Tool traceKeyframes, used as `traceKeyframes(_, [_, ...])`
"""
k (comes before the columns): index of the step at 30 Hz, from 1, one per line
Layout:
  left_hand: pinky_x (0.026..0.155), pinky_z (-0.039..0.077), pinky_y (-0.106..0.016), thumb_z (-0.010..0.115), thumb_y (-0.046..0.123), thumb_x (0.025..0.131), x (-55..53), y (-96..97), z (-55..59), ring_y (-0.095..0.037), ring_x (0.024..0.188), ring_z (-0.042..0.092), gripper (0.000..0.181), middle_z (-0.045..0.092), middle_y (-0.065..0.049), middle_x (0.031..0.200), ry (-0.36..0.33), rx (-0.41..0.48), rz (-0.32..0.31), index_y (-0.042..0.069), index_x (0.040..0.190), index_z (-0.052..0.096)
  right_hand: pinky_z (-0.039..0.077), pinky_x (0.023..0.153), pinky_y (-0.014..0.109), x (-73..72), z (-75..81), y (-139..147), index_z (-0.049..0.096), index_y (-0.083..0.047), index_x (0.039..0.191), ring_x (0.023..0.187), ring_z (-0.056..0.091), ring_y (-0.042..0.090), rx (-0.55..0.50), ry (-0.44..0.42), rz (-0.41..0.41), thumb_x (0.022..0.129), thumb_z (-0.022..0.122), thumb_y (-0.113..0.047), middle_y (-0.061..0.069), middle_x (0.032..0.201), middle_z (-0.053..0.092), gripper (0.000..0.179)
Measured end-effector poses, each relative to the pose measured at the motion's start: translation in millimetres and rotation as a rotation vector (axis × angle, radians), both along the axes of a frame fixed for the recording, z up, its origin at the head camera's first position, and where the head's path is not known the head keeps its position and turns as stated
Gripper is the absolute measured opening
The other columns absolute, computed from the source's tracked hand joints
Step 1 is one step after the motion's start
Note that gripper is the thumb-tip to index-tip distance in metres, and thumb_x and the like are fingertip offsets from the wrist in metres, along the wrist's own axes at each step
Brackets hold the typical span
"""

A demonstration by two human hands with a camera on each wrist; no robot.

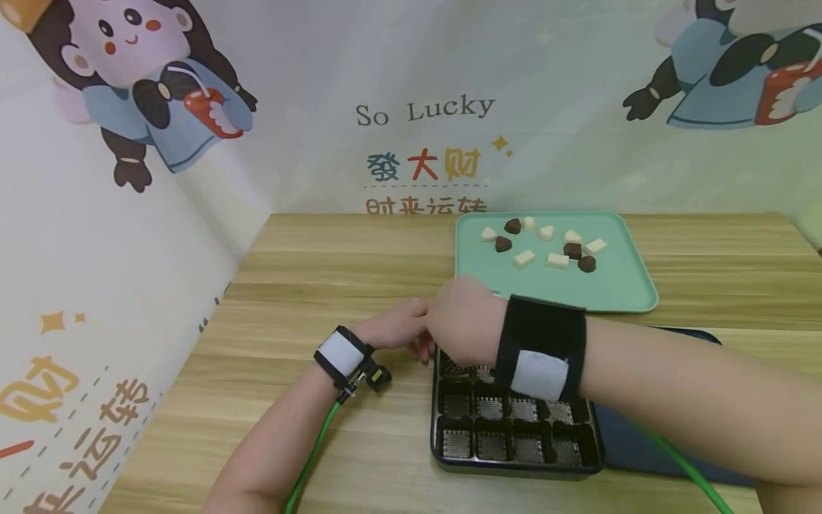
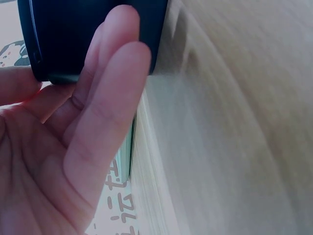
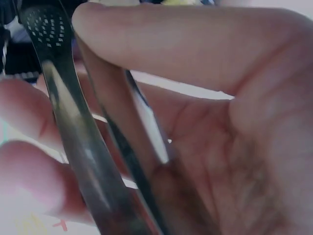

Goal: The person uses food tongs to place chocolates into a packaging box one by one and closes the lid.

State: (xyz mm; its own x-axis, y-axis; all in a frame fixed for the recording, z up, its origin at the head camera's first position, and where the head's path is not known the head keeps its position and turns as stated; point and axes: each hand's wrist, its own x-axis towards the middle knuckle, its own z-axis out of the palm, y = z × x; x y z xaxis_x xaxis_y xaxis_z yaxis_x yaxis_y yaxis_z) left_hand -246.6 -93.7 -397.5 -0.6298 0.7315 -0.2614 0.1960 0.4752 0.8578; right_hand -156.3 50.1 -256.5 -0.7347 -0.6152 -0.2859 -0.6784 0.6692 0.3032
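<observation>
A dark box (image 1: 514, 469) with a black compartmented insert (image 1: 493, 446) sits on the table. At its back left corner my left hand (image 1: 399, 325) grips the edge; in the left wrist view the thumb and forefinger meet the corner of the box (image 2: 63, 39), and the lower fingers lie nearly straight along its wall. My right hand (image 1: 462, 321) is above the back of the box and holds metal tongs (image 3: 80, 132) with a textured tip, thumb pressed on one arm. From the head, the right hand hides the tongs and the back compartments. The visible front compartments hold nothing.
Behind the box lies a mint green tray (image 1: 616, 296) with several white chocolates (image 1: 557, 260) and dark chocolates (image 1: 587, 264). A dark blue lid-like panel (image 1: 642, 446) lies right of the box, under my right forearm. A printed cloth (image 1: 411, 57) stands behind the table.
</observation>
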Motion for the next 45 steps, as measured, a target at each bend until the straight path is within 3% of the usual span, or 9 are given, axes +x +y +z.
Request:
traceKeyframes(4, [0.056, 0.058, -0.036, 0.035, 0.025, 0.107, -2.2, 2.0, 0.1, -0.022, 0.057, 0.065, 0.040, 0.065, -0.010, 0.067, 0.029, -0.026, -0.004, 0.002, 0.086, 0.061, 0.050, 0.053, 0.029, -2.5, 23.2, 27, 0.050, -0.014, 0.062, 0.056, 0.052, 0.014, -0.100, -0.071, -0.024, 0.078, 0.067, -0.002, -0.002, 0.060, 0.051, 0.026])
traceKeyframes(9, [0.055, 0.057, -0.035, 0.036, 0.025, 0.107, -5.1, 2.8, -0.4, -0.020, 0.055, 0.065, 0.038, 0.065, -0.008, 0.064, 0.048, -0.036, -0.010, 0.003, 0.088, 0.060, 0.034, 0.048, 0.029, -16.8, 36.4, 84, 0.059, -0.016, 0.072, 0.054, 0.042, 0.015, -0.154, -0.094, -0.175, 0.086, 0.071, -0.017, -0.004, 0.061, 0.045, 0.018])
traceKeyframes(13, [0.055, 0.057, -0.035, 0.036, 0.025, 0.107, -4.8, 1.3, 1.3, -0.021, 0.055, 0.065, 0.039, 0.064, -0.008, 0.064, 0.050, -0.039, -0.003, 0.002, 0.086, 0.059, 0.034, 0.050, 0.033, -35.7, 28.6, 134, 0.065, -0.012, 0.092, 0.057, 0.047, 0.016, -0.231, -0.076, -0.281, 0.090, 0.070, -0.026, -0.003, 0.068, 0.052, 0.015])
traceKeyframes(20, [0.055, 0.058, -0.036, 0.037, 0.023, 0.107, -1.2, -3.4, 3.1, -0.022, 0.056, 0.065, 0.038, 0.064, -0.010, 0.065, 0.028, -0.031, 0.017, 0.001, 0.087, 0.060, 0.046, 0.054, 0.041, -73.3, -7.4, 183, 0.061, -0.001, 0.092, 0.062, 0.056, 0.022, -0.259, 0.012, -0.378, 0.088, 0.070, -0.017, 0.005, 0.074, 0.059, 0.019])
traceKeyframes(23, [0.056, 0.058, -0.036, 0.038, 0.024, 0.107, 0.4, -4.6, 1.5, -0.022, 0.056, 0.065, 0.037, 0.064, -0.010, 0.066, 0.025, -0.036, 0.025, 0.000, 0.091, 0.061, 0.052, 0.060, 0.047, -87.9, -24.8, 190, 0.063, 0.003, 0.098, 0.068, 0.061, 0.028, -0.207, 0.099, -0.318, 0.087, 0.071, -0.009, 0.011, 0.080, 0.063, 0.018])
traceKeyframes(30, [0.056, 0.058, -0.034, 0.038, 0.026, 0.107, 3.0, -3.7, -1.1, -0.021, 0.057, 0.065, 0.036, 0.064, -0.009, 0.066, 0.035, -0.058, 0.030, 0.002, 0.098, 0.063, 0.051, 0.075, 0.046, -109.6, -51.8, 183, 0.067, 0.001, 0.099, 0.081, 0.061, 0.033, -0.055, 0.349, -0.047, 0.082, 0.072, 0.006, 0.016, 0.087, 0.064, 0.019])
traceKeyframes(36, [0.057, 0.058, -0.033, 0.038, 0.025, 0.107, 3.4, 0.3, -1.0, -0.021, 0.058, 0.066, 0.036, 0.063, -0.009, 0.066, 0.032, -0.045, 0.012, 0.002, 0.095, 0.062, 0.046, 0.074, 0.040, -116.8, -63.2, 173, 0.068, -0.005, 0.093, 0.075, 0.055, 0.027, 0.023, 0.412, 0.048, 0.079, 0.077, 0.003, 0.009, 0.079, 0.060, 0.018])
traceKeyframes(42, [0.057, 0.058, -0.034, 0.037, 0.024, 0.107, 2.8, 0.1, 1.9, -0.022, 0.059, 0.066, 0.035, 0.063, -0.010, 0.067, 0.038, -0.046, 0.019, 0.001, 0.096, 0.061, 0.037, 0.068, 0.034, -119.0, -62.6, 166, 0.066, -0.006, 0.084, 0.066, 0.043, 0.020, 0.084, 0.459, 0.081, 0.087, 0.069, -0.001, 0.006, 0.070, 0.052, 0.006])
traceKeyframes(45, [0.057, 0.058, -0.034, 0.037, 0.024, 0.107, 2.6, -0.9, 3.0, -0.022, 0.058, 0.066, 0.035, 0.063, -0.010, 0.067, 0.039, -0.044, 0.023, 0.002, 0.093, 0.060, 0.039, 0.068, 0.034, -119.1, -59.0, 167, 0.065, -0.005, 0.083, 0.066, 0.045, 0.021, 0.067, 0.447, 0.093, 0.083, 0.074, -0.004, 0.006, 0.071, 0.053, 0.009])
